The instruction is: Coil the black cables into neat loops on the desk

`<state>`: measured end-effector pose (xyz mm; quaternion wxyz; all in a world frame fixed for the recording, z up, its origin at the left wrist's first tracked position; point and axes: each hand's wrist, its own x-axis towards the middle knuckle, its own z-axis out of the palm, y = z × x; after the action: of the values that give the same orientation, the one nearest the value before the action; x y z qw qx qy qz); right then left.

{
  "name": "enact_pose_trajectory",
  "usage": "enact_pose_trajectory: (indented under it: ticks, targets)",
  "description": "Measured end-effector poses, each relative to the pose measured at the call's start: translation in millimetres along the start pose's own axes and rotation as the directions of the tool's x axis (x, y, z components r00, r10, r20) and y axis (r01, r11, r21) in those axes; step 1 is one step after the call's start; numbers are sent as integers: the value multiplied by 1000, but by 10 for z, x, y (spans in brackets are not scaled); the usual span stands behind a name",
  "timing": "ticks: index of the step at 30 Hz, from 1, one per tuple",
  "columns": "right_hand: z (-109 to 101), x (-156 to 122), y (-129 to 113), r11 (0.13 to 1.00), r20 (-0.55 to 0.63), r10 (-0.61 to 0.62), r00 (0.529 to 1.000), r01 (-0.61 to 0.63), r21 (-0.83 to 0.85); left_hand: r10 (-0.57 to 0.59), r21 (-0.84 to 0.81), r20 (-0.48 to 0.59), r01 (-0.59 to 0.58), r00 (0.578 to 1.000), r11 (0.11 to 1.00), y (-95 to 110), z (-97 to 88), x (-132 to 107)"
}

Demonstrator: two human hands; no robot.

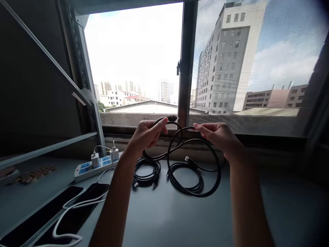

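Observation:
A black cable (217,178) hangs in loose loops between my two hands above the table. My left hand (151,132) pinches one part of it between thumb and fingers. With thumb and forefinger, my right hand (214,132) grips another stretch of the same cable. A dangling plug (190,160) with a light metal tip shows below, near the right loop. Beneath the left loop lies a coiled black cable (146,178) with its plug ends toward me. Another coiled black cable (183,188) rests under the right loop, partly covered by the held cable.
A white power strip (101,166) with blue sockets and two plugged-in chargers stands at the left. Two dark phones (46,209) lie in front of it, with a white cable (58,223) across them. Small brown pieces (37,173) sit farther left. The window frame (186,85) rises behind.

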<state>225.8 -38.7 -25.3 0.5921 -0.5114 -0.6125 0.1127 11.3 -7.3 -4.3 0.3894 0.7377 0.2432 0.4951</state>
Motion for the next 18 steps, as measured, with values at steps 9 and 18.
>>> enact_pose_trajectory:
  ticks: [9,18]
  targets:
    - [60,-68,-178,980,31,-196,980,195,29,109,101,9,-109,994,989,35,148,-22]
    - [165,21,-96,941,0,-330,944,329,84,-84,71,246,69,966,995,42,207,-9]
